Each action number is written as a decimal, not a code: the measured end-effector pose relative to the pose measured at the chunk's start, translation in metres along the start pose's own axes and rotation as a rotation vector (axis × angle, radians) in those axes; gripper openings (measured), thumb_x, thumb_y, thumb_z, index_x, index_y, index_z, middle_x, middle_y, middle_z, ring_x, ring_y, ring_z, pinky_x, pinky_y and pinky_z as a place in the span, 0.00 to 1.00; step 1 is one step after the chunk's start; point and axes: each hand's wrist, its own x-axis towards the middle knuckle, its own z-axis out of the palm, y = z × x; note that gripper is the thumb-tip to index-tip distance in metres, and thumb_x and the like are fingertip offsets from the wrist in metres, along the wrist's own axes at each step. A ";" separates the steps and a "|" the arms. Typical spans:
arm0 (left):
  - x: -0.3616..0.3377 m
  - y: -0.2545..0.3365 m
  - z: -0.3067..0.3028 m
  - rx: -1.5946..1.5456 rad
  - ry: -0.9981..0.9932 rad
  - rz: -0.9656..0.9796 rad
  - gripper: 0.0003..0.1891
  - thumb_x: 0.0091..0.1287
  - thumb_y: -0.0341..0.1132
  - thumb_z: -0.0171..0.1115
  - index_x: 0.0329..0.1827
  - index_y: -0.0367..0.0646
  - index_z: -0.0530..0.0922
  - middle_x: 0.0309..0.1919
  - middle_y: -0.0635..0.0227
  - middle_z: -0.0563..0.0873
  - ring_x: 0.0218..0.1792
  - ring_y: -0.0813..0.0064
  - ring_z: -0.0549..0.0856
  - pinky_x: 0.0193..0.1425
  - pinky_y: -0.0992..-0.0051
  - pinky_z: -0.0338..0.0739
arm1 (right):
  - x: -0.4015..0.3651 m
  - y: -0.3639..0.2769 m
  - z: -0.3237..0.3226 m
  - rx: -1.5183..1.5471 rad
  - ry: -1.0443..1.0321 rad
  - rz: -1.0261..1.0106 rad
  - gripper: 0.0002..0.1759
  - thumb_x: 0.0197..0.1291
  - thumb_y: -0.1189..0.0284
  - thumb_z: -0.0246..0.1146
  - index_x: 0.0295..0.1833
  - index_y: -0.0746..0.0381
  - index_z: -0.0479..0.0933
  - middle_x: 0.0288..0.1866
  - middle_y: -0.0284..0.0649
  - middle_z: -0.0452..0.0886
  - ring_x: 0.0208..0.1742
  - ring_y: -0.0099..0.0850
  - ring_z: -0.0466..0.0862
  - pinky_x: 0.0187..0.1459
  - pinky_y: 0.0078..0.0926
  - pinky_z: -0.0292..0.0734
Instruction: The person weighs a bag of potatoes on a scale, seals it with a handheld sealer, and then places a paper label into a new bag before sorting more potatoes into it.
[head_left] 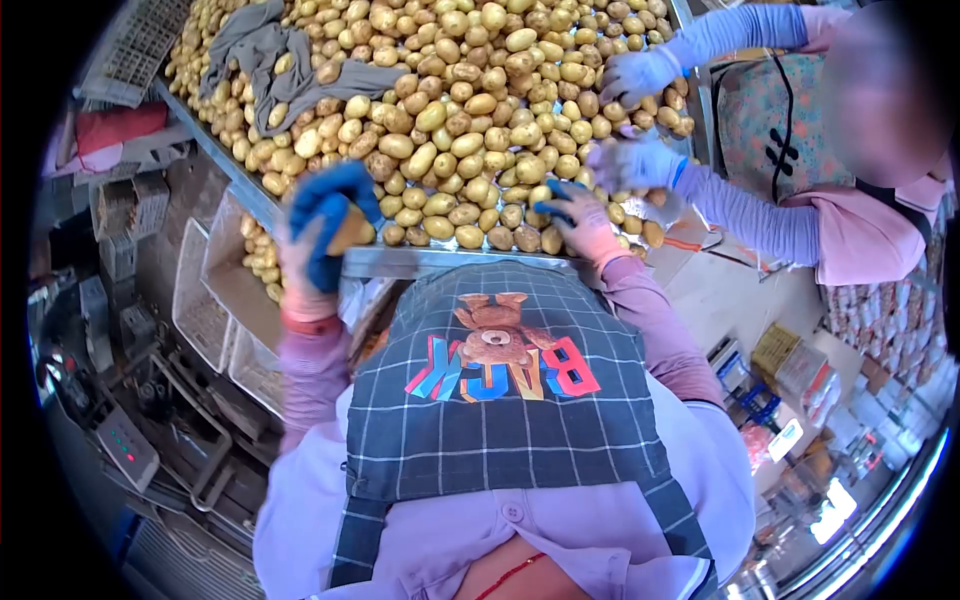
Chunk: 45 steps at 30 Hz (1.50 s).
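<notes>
My left hand (328, 225), in a glove with blue fingers, is closed around a brownish potato (352, 232) at the table's near left corner; motion blurs it slightly. At the near edge of the heap, my right hand (582, 218) wears a similar glove with a pale back. Its fingers are apart and rest on the potatoes, with nothing visibly gripped. Yellow-brown potatoes (465, 145) cover the metal table (420, 262) in a thick layer.
A grey cloth (262, 55) lies on the heap. Across to the right, a co-worker's gloved hands (640, 165) touch potatoes near mine. Below the left edge stands a plastic crate (230, 255) with potatoes inside. More crates (130, 60) are at far left.
</notes>
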 end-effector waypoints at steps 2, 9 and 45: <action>0.014 0.064 0.021 0.175 0.132 0.327 0.26 0.51 0.33 0.62 0.55 0.30 0.75 0.41 0.56 0.83 0.35 0.68 0.82 0.47 0.74 0.76 | 0.007 -0.006 -0.019 0.245 0.049 0.244 0.14 0.53 0.71 0.61 0.47 0.52 0.82 0.51 0.43 0.81 0.53 0.43 0.79 0.55 0.37 0.73; 0.053 0.208 0.070 0.793 -0.623 1.595 0.31 0.63 0.50 0.56 0.57 0.29 0.69 0.40 0.57 0.79 0.35 0.69 0.80 0.42 0.72 0.76 | 0.020 -0.032 -0.041 0.110 0.318 0.342 0.16 0.54 0.69 0.64 0.50 0.59 0.80 0.44 0.46 0.83 0.45 0.43 0.82 0.50 0.35 0.75; 0.074 0.304 0.093 0.913 -0.140 2.050 0.31 0.77 0.47 0.31 0.72 0.28 0.45 0.58 0.45 0.69 0.31 0.80 0.81 0.30 0.90 0.80 | 0.046 -0.069 -0.116 0.245 0.485 0.430 0.21 0.59 0.58 0.59 0.50 0.63 0.76 0.44 0.55 0.79 0.44 0.51 0.79 0.48 0.42 0.75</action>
